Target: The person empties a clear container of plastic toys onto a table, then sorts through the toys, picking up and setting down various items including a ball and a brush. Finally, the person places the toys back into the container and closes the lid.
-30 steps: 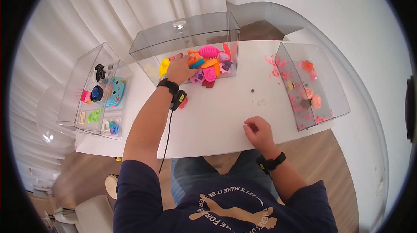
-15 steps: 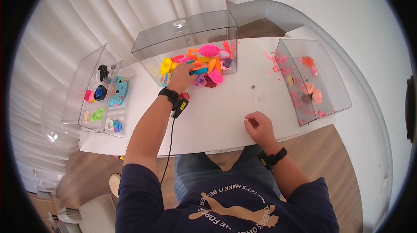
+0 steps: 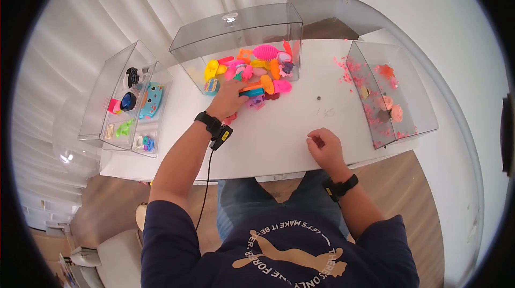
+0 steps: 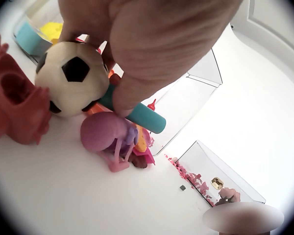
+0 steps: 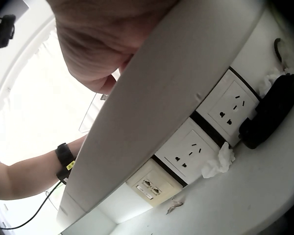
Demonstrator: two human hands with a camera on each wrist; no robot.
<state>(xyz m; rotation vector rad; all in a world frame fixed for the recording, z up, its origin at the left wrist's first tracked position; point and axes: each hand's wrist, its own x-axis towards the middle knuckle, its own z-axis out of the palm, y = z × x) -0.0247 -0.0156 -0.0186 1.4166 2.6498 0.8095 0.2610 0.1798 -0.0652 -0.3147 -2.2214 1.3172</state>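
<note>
At the back of the table, my left hand (image 3: 228, 101) reaches into a pile of small plastic toys and holds a teal cylinder (image 4: 148, 119). Its thumb lies across the cylinder in the left wrist view, while the fingers are partly hidden behind a small soccer ball (image 4: 83, 88). A reddish-brown hollow toy (image 4: 20, 120) and a purple-pink toy figure (image 4: 99, 131) lie close by. Orange pieces and a bright pink toy (image 3: 282, 86) sit just beyond the cylinder. My right hand (image 3: 328, 151) rests near the front table edge, fingers loosely curled around nothing.
Behind the pile stands a clear box (image 3: 185, 46) with a pink brush (image 3: 265, 52) in view. A divided clear box (image 3: 96, 95) of toys is at left. A clear box (image 3: 424, 95) with flowers and pink petals is at right. Sockets (image 5: 183, 152) show below the tabletop.
My left hand has drawn the teal cylinder and neighbouring toys toward me, and the pile has spread, uncovering more pieces. My right hand has stayed by the table edge.
</note>
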